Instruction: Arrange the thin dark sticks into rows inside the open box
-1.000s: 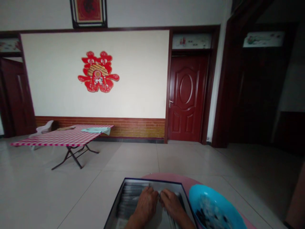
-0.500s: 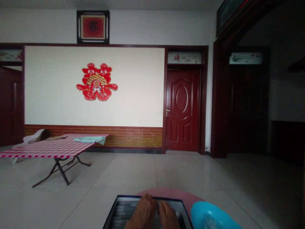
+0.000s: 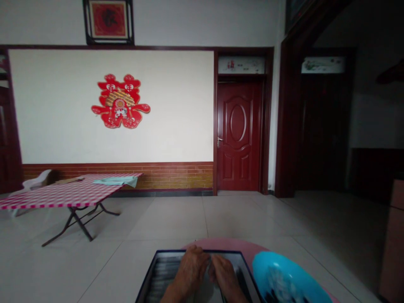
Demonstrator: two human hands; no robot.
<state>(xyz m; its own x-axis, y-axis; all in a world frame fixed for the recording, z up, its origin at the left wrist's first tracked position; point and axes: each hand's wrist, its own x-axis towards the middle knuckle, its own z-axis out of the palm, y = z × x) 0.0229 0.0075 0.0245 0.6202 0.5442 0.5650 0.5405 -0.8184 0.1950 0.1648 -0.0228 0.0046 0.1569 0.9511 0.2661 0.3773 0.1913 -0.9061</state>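
My left hand (image 3: 190,269) and my right hand (image 3: 224,274) are close together over a shallow tray (image 3: 151,269) with a dark blue rim. Both have curled fingers, the fingertips almost meeting near the tray's far edge. Whatever is pinched between them is too small and dark to make out. Rows of thin greyish strips (image 3: 166,275) lie along the tray's left side, blurred. Beside my right hand, a dark slender item (image 3: 241,277) rests in the tray. A bright blue plastic basin (image 3: 261,265) stands to the right, with whitish and dark contents that I cannot identify.
Tray and basin stand on a round pink table (image 3: 221,244). Across the tiled floor (image 3: 170,223), a folding table with a red-checked cover (image 3: 69,193) bears a pale green cloth (image 3: 116,181). A white chair (image 3: 38,181) is behind it. A dark red door (image 3: 240,134) is shut.
The view has tipped down and turned slightly right, showing more of the tray and basin. My hands stay close together, with the right fingers shifted a little.
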